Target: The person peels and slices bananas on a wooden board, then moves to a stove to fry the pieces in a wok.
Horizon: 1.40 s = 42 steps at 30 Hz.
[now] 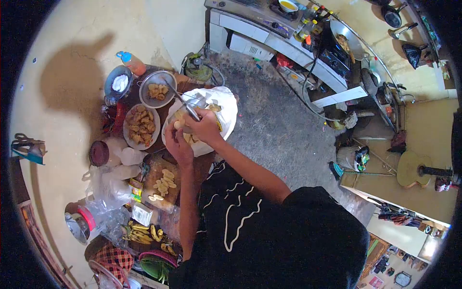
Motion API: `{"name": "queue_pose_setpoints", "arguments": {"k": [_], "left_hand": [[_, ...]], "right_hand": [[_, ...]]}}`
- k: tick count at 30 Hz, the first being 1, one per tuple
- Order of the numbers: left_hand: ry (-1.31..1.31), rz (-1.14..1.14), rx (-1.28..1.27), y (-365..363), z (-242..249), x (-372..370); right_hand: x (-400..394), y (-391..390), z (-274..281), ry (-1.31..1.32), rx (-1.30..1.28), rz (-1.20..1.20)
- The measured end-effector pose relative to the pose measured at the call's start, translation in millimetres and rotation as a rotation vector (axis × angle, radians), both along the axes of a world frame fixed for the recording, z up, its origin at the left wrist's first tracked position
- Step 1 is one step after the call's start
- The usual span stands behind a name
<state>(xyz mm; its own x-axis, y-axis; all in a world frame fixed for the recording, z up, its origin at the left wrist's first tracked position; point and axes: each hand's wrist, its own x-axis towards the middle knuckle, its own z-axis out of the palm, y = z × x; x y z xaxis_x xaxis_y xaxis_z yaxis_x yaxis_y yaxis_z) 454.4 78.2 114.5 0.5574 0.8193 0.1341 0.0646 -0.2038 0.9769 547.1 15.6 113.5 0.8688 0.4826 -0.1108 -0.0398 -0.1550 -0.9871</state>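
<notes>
Over a white-lined bowl (pixel 228 106) of pale pieces, both my hands are close together. My right hand (pixel 206 126) is closed round the handle of a long metal utensil (pixel 185 103), whose far end reaches toward a strainer (pixel 157 103) with fried pieces in it. My left hand (pixel 179 144) pinches a small pale round piece (pixel 178 124) beside the handle. A plate of fried pieces (pixel 140 127) lies left of the bowl. Nearer to me, banana pieces (pixel 165 183) rest on a board (pixel 156 167).
A blue-capped sauce bottle (pixel 133 64) and a bowl with white stuff (pixel 119 85) stand at the table's back left. Plastic bags (pixel 113 185), a red-lidded jar (pixel 86 218) and bananas (pixel 139 235) are nearer. A stove with a wok (pixel 342 41) is across the floor.
</notes>
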Motion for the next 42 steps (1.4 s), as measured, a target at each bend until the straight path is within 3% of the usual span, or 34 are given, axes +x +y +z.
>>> {"name": "queue_pose_setpoints", "arguments": {"k": [4,6,10,13,15,16,23,28,34,37,42], "left_hand": [[-0.245,0.271,-0.234,-4.7,0.8,-3.7],[-0.358,0.426,-0.383,4.5,1.2,-9.8],[-0.494,0.513,-0.322,19.7,3.1,-25.1],[-0.535,0.527,-0.354,32.8,4.0,-38.5],[-0.58,0.536,-0.364,36.7,7.7,-46.8],[-0.566,0.572,-0.413,36.8,8.6,-54.5],[-0.403,0.679,-0.66,39.2,-19.7,-139.2],[-0.005,0.823,-0.375,35.7,-70.0,-217.1],[0.359,0.823,-0.114,42.7,-93.8,-291.6],[0.491,0.822,-0.101,44.4,-108.3,-310.4],[0.436,0.757,-0.278,49.4,-147.8,-328.2]], "right_hand": [[10.6,-5.2,-8.6,0.144,-0.051,-0.133],[14.8,-16.9,-5.0,0.054,-0.077,-0.22],[21.8,-24.4,-38.9,-0.092,-0.155,-0.288],[21.4,-30.4,-35.3,-0.051,-0.164,-0.179],[25.8,-30.3,-42.9,-0.159,-0.357,-0.023],[26.1,-30.5,-42.9,-0.227,-0.459,0.077],[-4.3,-20.3,-7.4,-0.507,-0.517,0.096],[-61.6,-8.5,-20.5,-0.504,-0.215,0.464],[-138.7,-5.7,-81.5,-0.578,-0.433,0.767],[-156.3,-0.7,-133.9,-0.666,-0.369,0.734],[-181.4,8.7,-121.2,-0.871,-0.457,0.649]]}}
